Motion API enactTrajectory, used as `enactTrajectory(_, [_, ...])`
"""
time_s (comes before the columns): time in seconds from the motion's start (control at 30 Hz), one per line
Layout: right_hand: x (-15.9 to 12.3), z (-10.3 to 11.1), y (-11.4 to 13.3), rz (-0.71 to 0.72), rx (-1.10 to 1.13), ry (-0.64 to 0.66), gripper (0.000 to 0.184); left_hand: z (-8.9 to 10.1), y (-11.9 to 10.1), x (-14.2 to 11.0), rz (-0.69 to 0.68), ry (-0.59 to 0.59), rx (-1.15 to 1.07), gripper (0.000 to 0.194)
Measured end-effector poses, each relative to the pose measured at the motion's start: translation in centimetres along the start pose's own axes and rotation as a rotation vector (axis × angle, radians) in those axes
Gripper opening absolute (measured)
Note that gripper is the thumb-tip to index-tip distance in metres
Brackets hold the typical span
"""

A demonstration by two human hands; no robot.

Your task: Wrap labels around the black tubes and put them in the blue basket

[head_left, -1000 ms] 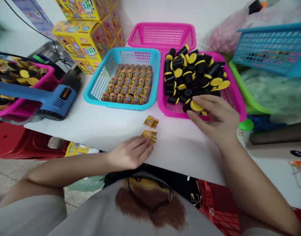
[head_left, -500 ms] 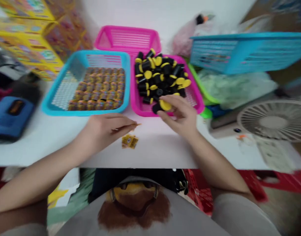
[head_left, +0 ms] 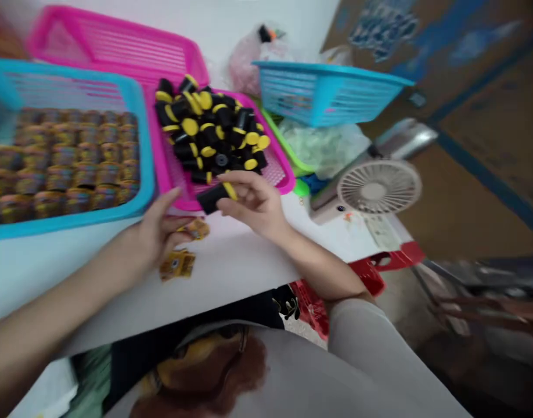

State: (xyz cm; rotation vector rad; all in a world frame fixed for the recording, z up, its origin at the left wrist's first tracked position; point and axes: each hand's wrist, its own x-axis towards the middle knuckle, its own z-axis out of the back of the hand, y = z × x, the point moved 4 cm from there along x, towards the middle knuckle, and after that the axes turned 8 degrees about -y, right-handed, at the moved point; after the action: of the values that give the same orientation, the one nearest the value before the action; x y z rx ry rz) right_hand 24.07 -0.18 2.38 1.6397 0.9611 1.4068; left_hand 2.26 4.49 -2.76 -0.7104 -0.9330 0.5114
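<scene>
My right hand (head_left: 255,203) grips a small black canister (head_left: 211,198) with a yellow cap, its cap end toward my palm and its body pointing left. Between the fingers of my left hand (head_left: 155,232) is a small yellow printed sticker (head_left: 199,229). Just below it, several more such stickers (head_left: 176,264) lie on the white table (head_left: 231,261). A pink basket (head_left: 286,180) behind my hands is heaped with black canisters (head_left: 220,119) with yellow caps. On the left, a blue basket (head_left: 147,145) holds rows of canisters wrapped in printed labels (head_left: 83,154).
To the right a grey fan (head_left: 373,188) lies on the table. Behind it, another blue basket (head_left: 323,93) rests over a green basket (head_left: 288,145) with clear plastic bags. Cardboard boxes (head_left: 488,145) stand at the far right. A red crate (head_left: 310,307) is below the table edge.
My view has swung to the right. The canister in my right hand has turned to lie more sideways, and the left hand's sticker now faces me more broadly.
</scene>
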Motion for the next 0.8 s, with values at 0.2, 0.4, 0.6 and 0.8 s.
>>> enactTrajectory(0.2, [-0.3, 0.0, 1.2, 0.059, 0.000, 0.115, 0.030, -1.0, -2.0, 1.0, -0.088, 0.047, 0.128, 0.074])
enactTrajectory(0.4, [-0.5, 0.2, 1.0, 0.098, -0.153, 0.134, 0.025, -0.6, -3.0, 1.2, -0.039, -0.031, 0.033, 0.074])
enactTrajectory(0.6, [-0.3, 0.5, 0.4, 0.108, -0.272, 0.120, 0.035, -0.6, -4.3, 1.4, 0.104, 0.004, -0.165, 0.090])
enactTrajectory(0.8, [-1.5, -1.0, -0.1, 0.078, -0.222, 0.245, 0.047, -1.2, -5.4, 1.5, 0.243, 0.080, -0.373, 0.099])
